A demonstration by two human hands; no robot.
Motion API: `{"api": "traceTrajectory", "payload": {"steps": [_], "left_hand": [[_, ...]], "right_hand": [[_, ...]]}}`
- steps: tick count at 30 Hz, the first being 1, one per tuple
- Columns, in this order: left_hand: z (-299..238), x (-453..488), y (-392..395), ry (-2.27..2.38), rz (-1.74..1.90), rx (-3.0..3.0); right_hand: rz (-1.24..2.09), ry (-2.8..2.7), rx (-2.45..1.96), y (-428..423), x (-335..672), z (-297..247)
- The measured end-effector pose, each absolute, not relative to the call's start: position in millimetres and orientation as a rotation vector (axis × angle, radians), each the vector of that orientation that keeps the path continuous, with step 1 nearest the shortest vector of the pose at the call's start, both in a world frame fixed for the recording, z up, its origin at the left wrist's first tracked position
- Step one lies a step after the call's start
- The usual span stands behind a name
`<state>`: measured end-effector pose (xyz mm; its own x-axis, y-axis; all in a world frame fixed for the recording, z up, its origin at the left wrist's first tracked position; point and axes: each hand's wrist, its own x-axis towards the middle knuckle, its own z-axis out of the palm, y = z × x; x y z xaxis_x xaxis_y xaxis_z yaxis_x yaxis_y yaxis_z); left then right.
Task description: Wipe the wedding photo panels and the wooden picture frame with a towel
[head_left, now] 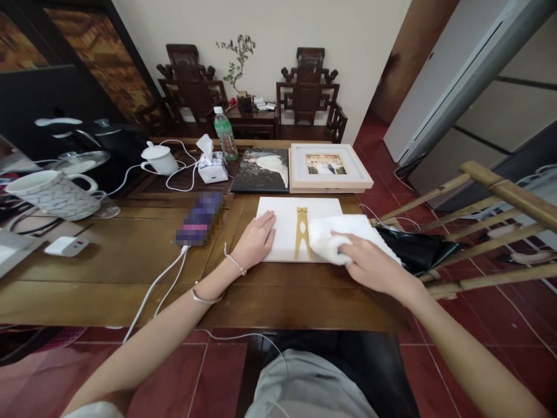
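Observation:
A white board (287, 223) with a tan stand piece (301, 232) on it lies flat on the wooden table (130, 261). My left hand (257, 239) rests on the board's left edge, fingers stretched flat. My right hand (369, 264) is closed on a white cloth (343, 235) that lies over the board's right part. Bracelets sit on my left wrist and forearm.
Behind the board lie a white photo frame (329, 168) and a dark picture (262, 169). A phone on a white cable (200, 217), tissue box (212, 165), green bottle (225, 132), white teapot (159, 158) and mug (54, 191) stand left. A bamboo chair (487, 226) is at right.

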<state>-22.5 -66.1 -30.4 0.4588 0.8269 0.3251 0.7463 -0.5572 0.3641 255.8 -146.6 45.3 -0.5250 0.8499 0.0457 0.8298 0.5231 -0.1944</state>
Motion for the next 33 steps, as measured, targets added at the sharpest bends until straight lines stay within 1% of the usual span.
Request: {"api": "traceTrajectory", "payload": {"steps": [3, 6, 10, 14, 19, 22, 25, 29, 33], "left_hand": [[-30, -23, -66, 1.362, 0.712, 2.549], [-30, -24, -65, 1.341, 0.722, 2.564], [-30, -25, -65, 1.338, 0.723, 2.567], [-30, -25, -65, 1.328, 0.734, 2.551], [-31, -24, -64, 1.325, 0.763, 2.532], [-32, -24, -64, 1.337, 0.763, 2.525], [-31, -23, -65, 1.348, 0.751, 2.524], [-31, -23, -65, 1.341, 0.736, 2.518], [-34, -23, -64, 1.336, 0.756, 2.469]], "right_hand": [[0.191, -2.603, -1.572, -100, 254, 47], [0.175, -2.573, -1.585, -55, 252, 50], [0.171, -2.533, -1.592, -26, 252, 51], [0.152, -2.536, -1.592, -45, 253, 48], [0.179, -2.579, -1.508, -118, 260, 41], [0.265, -2.61, -1.423, -166, 264, 40], [0.333, -2.644, -1.391, -192, 266, 42], [0.304, -2.626, -1.432, -175, 264, 44], [0.273, -2.543, -1.581, -113, 259, 47]]}}
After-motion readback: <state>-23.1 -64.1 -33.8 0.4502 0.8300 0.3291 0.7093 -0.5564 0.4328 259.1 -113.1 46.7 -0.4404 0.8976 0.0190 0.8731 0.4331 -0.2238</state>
